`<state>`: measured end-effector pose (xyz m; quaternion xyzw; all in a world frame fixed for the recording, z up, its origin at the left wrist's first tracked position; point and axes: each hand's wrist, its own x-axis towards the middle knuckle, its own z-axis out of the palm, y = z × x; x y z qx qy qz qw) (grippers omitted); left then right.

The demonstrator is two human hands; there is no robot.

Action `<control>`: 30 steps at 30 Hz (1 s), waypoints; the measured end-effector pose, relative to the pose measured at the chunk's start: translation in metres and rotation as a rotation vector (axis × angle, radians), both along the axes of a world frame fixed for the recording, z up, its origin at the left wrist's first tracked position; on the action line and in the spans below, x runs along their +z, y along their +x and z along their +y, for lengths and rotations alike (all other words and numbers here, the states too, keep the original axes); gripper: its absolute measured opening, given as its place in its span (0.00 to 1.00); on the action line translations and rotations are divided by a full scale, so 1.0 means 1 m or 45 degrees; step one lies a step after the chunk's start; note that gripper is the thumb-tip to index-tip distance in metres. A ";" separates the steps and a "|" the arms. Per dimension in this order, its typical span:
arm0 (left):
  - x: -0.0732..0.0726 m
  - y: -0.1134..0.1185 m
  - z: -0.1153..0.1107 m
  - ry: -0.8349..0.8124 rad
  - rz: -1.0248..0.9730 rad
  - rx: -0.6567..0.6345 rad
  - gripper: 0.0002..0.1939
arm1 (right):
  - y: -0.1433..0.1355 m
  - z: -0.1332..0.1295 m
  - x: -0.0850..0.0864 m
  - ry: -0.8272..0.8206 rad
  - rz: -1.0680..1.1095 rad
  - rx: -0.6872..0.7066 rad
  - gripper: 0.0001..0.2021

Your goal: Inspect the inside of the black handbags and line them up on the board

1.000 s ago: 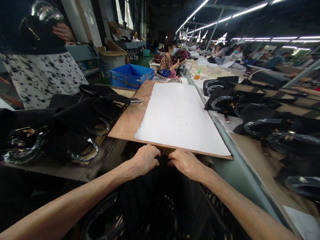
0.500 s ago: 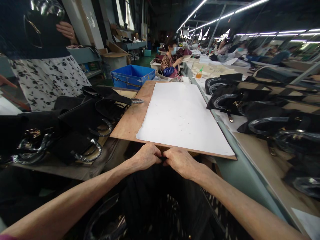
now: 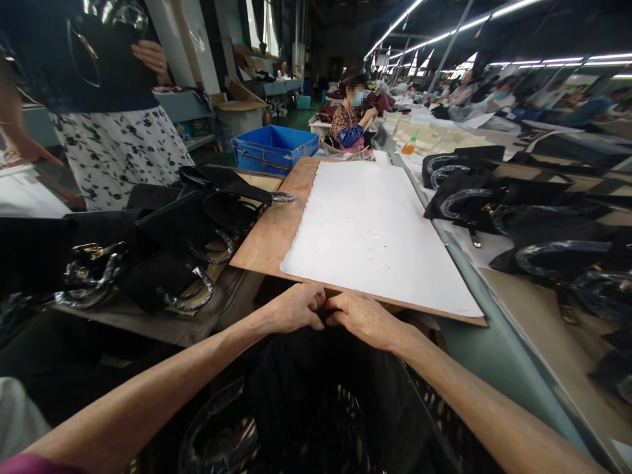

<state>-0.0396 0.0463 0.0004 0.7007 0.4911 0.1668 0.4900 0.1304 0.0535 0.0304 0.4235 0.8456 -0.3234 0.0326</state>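
My left hand (image 3: 295, 307) and my right hand (image 3: 363, 317) meet knuckle to knuckle just below the near edge of a wooden board (image 3: 264, 230). Both pinch the top edge of a black bag (image 3: 316, 388) that stands in front of me, its dark fabric filling the space between my forearms. A large white sheet (image 3: 375, 234) lies flat on the board beyond my hands.
Black handbags with plastic-wrapped handles (image 3: 168, 243) pile up on the left, and more (image 3: 518, 210) lie along the right bench. A blue crate (image 3: 274, 146) stands behind the board. A person in a flowered skirt (image 3: 118, 151) stands at left; another sits farther back (image 3: 350, 122).
My hands have drawn closer together on the bag's edge. The view has shifted slightly, so the board and bags sit further right in the picture.
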 end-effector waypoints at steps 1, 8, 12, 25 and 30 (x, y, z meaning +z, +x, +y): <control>0.002 -0.005 -0.002 -0.033 -0.006 0.003 0.14 | 0.000 0.000 0.000 0.020 0.022 0.001 0.09; 0.007 -0.032 -0.022 -0.290 -0.059 0.029 0.14 | 0.001 0.000 -0.001 0.067 0.104 -0.013 0.09; 0.004 -0.033 -0.026 -0.288 -0.042 0.009 0.10 | -0.003 0.002 0.000 0.013 0.113 0.006 0.07; 0.017 -0.049 -0.050 -0.244 -0.182 0.216 0.16 | -0.005 0.017 -0.014 -0.327 0.099 -0.024 0.05; 0.024 -0.043 -0.066 -0.199 -0.146 0.288 0.28 | 0.008 0.025 0.001 -0.273 0.168 -0.075 0.05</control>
